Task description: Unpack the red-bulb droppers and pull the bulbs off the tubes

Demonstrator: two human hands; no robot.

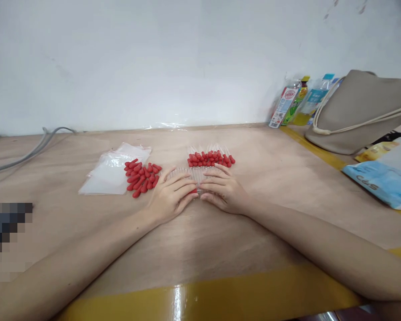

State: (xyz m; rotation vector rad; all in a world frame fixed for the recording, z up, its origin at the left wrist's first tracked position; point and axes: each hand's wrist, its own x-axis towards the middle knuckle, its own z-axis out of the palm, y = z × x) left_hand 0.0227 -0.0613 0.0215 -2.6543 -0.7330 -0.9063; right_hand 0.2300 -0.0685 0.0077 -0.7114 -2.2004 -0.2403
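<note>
My left hand is closed, its thumb and fingers pinched on a red rubber bulb. Facing it almost tip to tip, my right hand has its fingers curled together; what they grip is hidden. Under and behind both hands lies a row of clear glass tubes. Just beyond, several glass droppers with red bulbs lie side by side, thin tips pointing to the wall. A pile of loose red rubber bulbs is beside my left hand.
Clear plastic zip bags are stacked left of the bulb pile. A grey cable runs along the far left. At right stand drink bottles, a carton, a grey bag and a blue-and-white packet. Yellow tape edges the table.
</note>
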